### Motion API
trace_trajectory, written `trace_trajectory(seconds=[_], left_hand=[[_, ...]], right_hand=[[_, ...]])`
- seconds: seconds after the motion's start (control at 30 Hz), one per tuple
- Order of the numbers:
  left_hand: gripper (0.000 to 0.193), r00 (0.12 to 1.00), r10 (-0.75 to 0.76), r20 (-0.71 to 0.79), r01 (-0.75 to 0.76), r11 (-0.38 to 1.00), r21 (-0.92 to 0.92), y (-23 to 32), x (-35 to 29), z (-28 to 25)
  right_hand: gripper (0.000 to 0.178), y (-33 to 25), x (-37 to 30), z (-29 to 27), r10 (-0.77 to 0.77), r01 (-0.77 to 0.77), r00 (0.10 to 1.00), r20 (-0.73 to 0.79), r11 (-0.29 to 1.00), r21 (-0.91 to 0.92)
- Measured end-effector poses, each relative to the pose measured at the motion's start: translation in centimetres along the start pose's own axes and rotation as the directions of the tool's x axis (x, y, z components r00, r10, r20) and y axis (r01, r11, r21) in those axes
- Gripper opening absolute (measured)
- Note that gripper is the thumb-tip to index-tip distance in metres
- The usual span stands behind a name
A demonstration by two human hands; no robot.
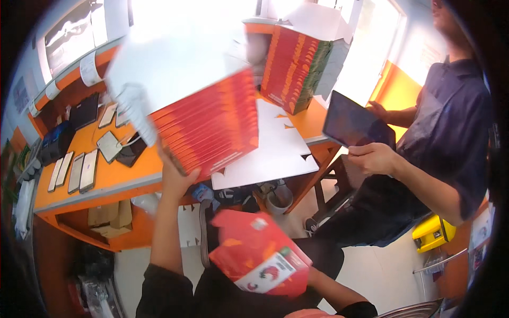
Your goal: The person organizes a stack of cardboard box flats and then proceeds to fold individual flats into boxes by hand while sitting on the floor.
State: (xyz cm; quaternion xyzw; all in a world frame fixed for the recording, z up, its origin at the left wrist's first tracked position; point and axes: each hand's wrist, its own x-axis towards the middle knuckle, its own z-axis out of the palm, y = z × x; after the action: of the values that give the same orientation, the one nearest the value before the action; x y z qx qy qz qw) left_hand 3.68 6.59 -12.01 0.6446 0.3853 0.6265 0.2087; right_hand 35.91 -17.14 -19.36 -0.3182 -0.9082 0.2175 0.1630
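Note:
My left hand (179,175) is wrapped round the lower left corner of a tall stack of nested red cartons (212,119) with white insides. The stack is tilted above the near edge of the orange table. In front of my lap, a single red carton (241,241) with a white printed panel is held by my right hand (314,277). Its fingers are mostly hidden behind the carton. Beneath the raised stack, a flat white cardboard sheet (281,151) lies on the table and overhangs its edge.
Another stack of red cartons (291,69) stands at the table's back right. Several phones (88,170) lie on the orange table (124,168) at left. To my right, a person (445,116) holds a dark tablet (352,122). A bucket (279,200) sits underneath.

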Motion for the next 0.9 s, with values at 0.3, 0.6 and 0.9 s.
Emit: trace_trajectory(seconds=[0.3, 0.6, 0.9], left_hand=[[0.115, 0.988, -0.014, 0.155, -0.031, 0.958, 0.286, 3.0, 1.4, -0.5], [0.053, 0.992, -0.007, 0.128, -0.057, 0.871, 0.489, 2.7, 1.3, -10.6], [0.057, 0.999, 0.038, 0.004, -0.02, 0.434, 0.9, 0.4, 0.9, -15.1]], right_hand=[[0.028, -0.6, 1.5, -9.4, 0.117, -0.1, 0.974, -0.193, 0.99, 0.098], [0.039, -4.1, -0.6, -15.9, 0.299, -0.016, 0.738, -0.605, 0.904, 0.427], [0.068, -1.8, -2.1, -19.1, 0.0, 0.438, 0.646, -0.763, 0.819, 0.371]])
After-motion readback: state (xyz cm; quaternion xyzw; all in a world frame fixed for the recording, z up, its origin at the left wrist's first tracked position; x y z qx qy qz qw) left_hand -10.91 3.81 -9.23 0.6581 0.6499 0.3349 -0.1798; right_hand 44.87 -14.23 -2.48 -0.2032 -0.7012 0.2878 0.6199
